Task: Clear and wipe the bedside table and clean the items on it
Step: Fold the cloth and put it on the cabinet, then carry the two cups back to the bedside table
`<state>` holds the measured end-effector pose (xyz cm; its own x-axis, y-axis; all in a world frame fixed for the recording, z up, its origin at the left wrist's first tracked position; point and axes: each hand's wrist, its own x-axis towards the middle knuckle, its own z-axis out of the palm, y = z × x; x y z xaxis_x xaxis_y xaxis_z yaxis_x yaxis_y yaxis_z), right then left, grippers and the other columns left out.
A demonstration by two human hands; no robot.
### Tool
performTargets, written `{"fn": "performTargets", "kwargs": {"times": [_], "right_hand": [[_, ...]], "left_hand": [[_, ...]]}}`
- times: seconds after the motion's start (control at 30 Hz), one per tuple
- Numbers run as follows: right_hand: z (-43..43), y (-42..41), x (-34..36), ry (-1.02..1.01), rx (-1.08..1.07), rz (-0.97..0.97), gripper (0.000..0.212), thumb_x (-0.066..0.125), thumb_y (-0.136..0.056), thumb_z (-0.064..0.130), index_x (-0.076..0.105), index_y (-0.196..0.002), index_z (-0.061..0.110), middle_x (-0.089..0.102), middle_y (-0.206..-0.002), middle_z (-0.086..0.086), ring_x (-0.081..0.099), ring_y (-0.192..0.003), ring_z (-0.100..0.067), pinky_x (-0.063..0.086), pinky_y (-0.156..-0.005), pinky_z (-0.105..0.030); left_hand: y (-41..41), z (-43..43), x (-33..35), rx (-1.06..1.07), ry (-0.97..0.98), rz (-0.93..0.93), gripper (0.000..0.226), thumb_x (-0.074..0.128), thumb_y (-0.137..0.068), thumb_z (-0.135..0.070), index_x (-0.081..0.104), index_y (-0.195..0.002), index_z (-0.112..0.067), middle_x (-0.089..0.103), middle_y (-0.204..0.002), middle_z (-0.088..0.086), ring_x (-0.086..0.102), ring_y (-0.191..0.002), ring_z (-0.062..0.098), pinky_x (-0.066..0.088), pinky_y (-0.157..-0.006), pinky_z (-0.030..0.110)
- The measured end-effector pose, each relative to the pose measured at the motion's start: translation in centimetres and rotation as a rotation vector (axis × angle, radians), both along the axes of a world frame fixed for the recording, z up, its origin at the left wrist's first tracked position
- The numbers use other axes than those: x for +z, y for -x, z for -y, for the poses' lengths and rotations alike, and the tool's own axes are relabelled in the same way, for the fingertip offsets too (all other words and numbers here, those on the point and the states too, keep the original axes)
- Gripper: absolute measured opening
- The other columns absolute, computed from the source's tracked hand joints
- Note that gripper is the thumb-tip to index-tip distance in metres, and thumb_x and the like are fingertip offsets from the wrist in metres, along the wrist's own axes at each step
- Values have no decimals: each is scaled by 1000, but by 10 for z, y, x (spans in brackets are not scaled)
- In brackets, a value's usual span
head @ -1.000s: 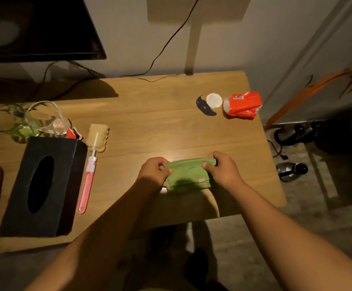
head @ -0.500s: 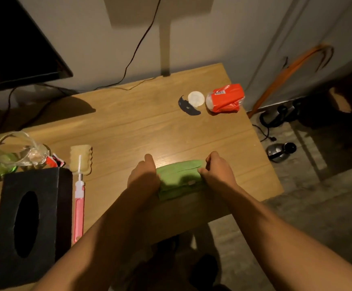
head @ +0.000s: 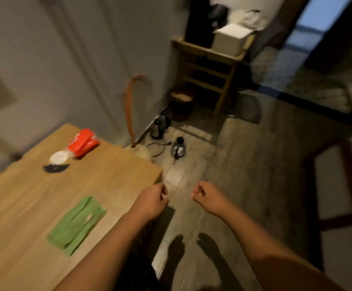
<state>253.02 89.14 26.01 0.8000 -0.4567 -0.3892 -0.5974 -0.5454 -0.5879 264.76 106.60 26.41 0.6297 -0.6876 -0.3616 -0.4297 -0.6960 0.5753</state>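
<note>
- Table [head: 112,177]: wood, cloth on it near the front edge.
- Cloth [head: 76,223]: green, folded, lay flat, clear of both hands.
- Left hand [head: 153,201], right hand [head: 207,198]: apart, past the table corner, loosely curled, empty.
- Orange packet [head: 82,143]: far edge.

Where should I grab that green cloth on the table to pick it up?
Pinch the green cloth at the corner nearest the right edge of the table, coming down from that side. It lies folded flat, so there is nothing to wrap round; a corner probably lifts easiest. The left hand and right hand are both empty there.
</note>
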Motion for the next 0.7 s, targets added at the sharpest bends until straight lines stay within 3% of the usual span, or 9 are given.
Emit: {"fn": "performTargets", "kwargs": {"times": [0.1,0.23,0.33,0.43,0.6,0.7], "right_hand": [[42,118,17,64,-180,24,14,61,-85,30,54,-76,22,58,-75,2,61,-79,-24,45,-68,-33],[70,274,38,138,-416,16,11,62,-86,30,60,-80,20,62,-79,-2,58,-75,-19,31,-56,-28],[79,410,58,207,-638,6,14,61,-86,33,61,-82,20,68,-96,-8,61,-87,-23,41,-65,-29],[76,555,72,265,-883,0,21,59,-85,39,60,-94,20,66,-98,-6,62,-89,-25,45,-69,-30],[54,730,74,269,-1199,-45,25,61,-86,42,56,-97,20,64,-89,-2,60,-85,-22,41,-68,-29],[39,830,67,258,-1359,-105,31,59,-90,41,57,-110,18,65,-109,-4,60,-102,-22,41,-78,-26]], "left_hand": [[80,70,19,-200,14,7,22,62,-90,-29,59,-110,-22,66,-100,0,63,-89,15,53,-78,31],[204,150,42,-498,29,126,31,62,-91,-30,60,-119,-15,67,-113,6,63,-102,21,50,-84,31],[326,209,56,-752,74,182,32,60,-92,-29,59,-121,-14,65,-119,8,61,-107,24,50,-88,32],[467,257,67,-1021,102,269,29,56,-91,-28,62,-117,-16,65,-120,10,61,-110,27,49,-91,32],[659,298,69,-1370,210,277,26,53,-92,-24,63,-112,-12,63,-119,10,58,-112,28,44,-86,31],[777,313,62,-1560,223,242,30,53,-93,-28,61,-119,-14,61,-124,7,56,-114,24,43,-88,29]]}}
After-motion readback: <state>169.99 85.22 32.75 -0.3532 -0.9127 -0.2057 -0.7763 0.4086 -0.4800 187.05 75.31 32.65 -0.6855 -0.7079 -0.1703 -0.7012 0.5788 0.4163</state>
